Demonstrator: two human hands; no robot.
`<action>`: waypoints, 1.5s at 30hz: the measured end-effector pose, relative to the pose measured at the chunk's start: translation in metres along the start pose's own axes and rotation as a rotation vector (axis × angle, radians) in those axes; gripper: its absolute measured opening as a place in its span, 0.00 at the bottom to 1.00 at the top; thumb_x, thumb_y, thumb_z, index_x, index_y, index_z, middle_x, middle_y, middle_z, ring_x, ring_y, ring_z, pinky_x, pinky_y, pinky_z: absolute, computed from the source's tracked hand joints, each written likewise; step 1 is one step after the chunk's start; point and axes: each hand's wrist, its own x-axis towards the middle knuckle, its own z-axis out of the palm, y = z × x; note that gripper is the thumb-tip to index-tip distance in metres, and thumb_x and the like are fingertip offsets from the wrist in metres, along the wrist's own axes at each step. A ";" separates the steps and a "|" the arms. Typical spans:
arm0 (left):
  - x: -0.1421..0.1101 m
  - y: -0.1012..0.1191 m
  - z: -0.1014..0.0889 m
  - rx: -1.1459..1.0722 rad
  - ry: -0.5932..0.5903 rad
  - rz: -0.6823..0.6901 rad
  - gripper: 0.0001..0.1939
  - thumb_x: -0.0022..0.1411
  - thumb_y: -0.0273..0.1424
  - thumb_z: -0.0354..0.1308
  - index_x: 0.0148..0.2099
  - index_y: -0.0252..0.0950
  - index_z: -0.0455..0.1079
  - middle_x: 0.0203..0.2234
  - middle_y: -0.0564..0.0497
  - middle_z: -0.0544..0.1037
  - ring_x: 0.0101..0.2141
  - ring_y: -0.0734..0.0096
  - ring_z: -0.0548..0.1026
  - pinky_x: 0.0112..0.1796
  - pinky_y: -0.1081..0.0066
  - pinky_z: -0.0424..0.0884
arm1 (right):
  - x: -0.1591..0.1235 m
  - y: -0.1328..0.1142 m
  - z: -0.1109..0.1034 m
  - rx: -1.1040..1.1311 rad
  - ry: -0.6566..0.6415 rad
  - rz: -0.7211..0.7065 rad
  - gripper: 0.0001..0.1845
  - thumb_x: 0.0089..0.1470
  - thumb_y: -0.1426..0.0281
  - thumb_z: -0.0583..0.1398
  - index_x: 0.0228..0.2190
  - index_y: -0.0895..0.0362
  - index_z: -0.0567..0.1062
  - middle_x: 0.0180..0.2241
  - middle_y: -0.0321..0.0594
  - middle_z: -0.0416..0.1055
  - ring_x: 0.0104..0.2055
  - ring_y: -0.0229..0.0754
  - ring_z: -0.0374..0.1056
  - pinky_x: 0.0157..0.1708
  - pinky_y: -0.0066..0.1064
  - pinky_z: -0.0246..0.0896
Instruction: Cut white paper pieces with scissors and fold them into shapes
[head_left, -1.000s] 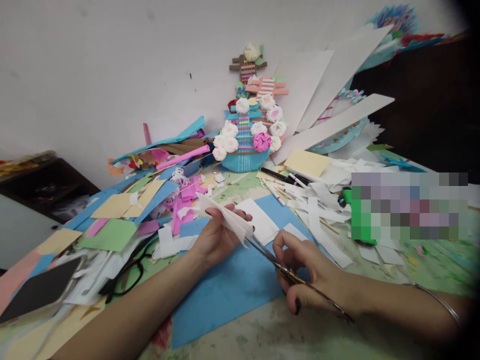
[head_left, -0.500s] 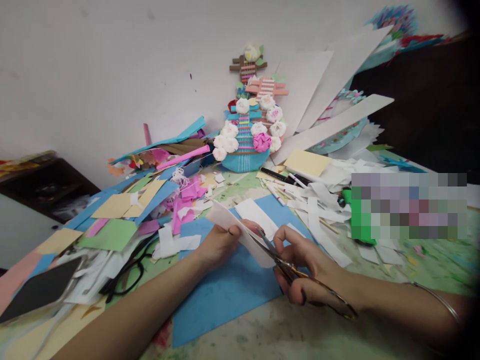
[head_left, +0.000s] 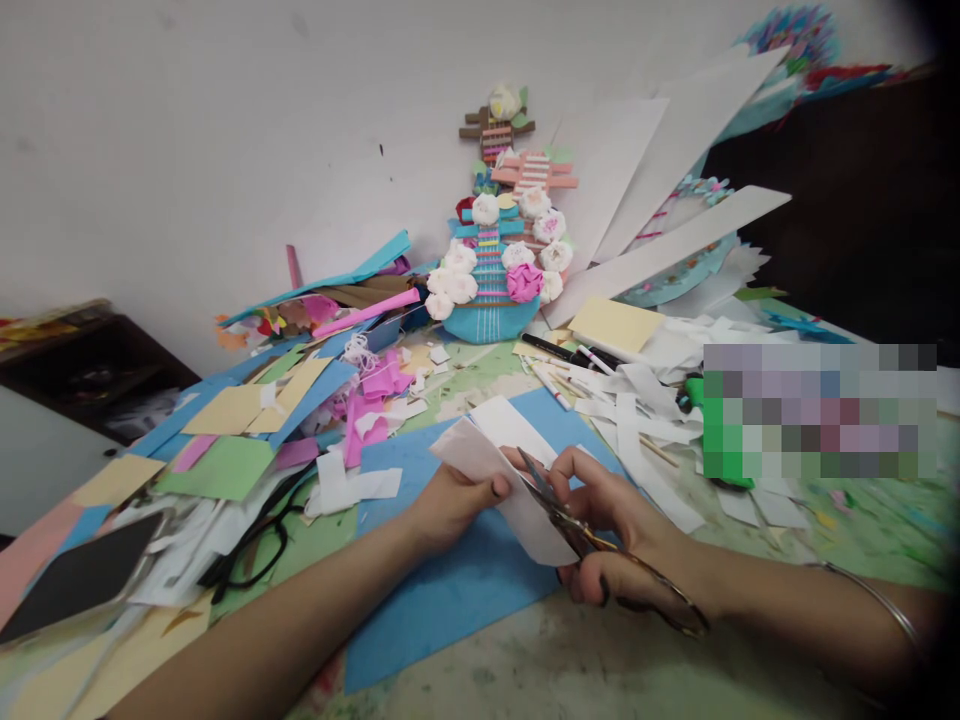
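Observation:
A folded strip of white paper [head_left: 466, 452] is pinched in my left hand [head_left: 454, 505], thumb on top. My right hand [head_left: 622, 530] has its fingers through the handles of a pair of scissors [head_left: 581, 535]. The blades lie along the right edge of the held paper, pointing up and left. Below both hands a sheet of blue paper [head_left: 442, 610] covers part of the table. Another white paper piece [head_left: 514, 425] rests on the blue sheet just beyond my left hand.
Flower-trimmed paper lutes [head_left: 491, 320] lean against the wall. Paper scraps [head_left: 352, 485] lie to the left, near a dark-screened phone [head_left: 86, 575]. White strips [head_left: 630, 440] and black pens [head_left: 551, 350] spread to the right. A black cord [head_left: 274, 540] curls beside the phone.
My left hand has shifted slightly right and turned the white paper, so more of its face shows. The scissor blades have tipped a little more upright along its edge.

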 end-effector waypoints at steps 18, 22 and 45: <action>-0.006 -0.004 0.018 -0.119 0.115 -0.043 0.27 0.45 0.47 0.67 0.42 0.30 0.75 0.35 0.42 0.77 0.34 0.61 0.74 0.34 0.69 0.68 | 0.002 0.008 0.000 0.088 0.068 -0.084 0.29 0.45 0.56 0.68 0.32 0.52 0.53 0.22 0.26 0.62 0.22 0.31 0.56 0.20 0.21 0.45; -0.002 0.012 0.007 -0.227 0.073 0.009 0.30 0.43 0.42 0.69 0.48 0.33 0.74 0.38 0.42 0.78 0.36 0.60 0.75 0.39 0.64 0.69 | 0.000 0.007 -0.003 0.052 0.085 -0.073 0.33 0.41 0.48 0.66 0.32 0.52 0.53 0.21 0.26 0.61 0.22 0.32 0.54 0.21 0.23 0.44; 0.001 0.037 -0.023 0.233 -0.003 0.191 0.06 0.48 0.33 0.69 0.29 0.37 0.80 0.23 0.47 0.77 0.28 0.68 0.71 0.31 0.68 0.65 | 0.000 -0.002 0.000 -0.044 -0.021 0.013 0.34 0.39 0.47 0.66 0.32 0.53 0.53 0.22 0.27 0.62 0.21 0.31 0.54 0.19 0.22 0.43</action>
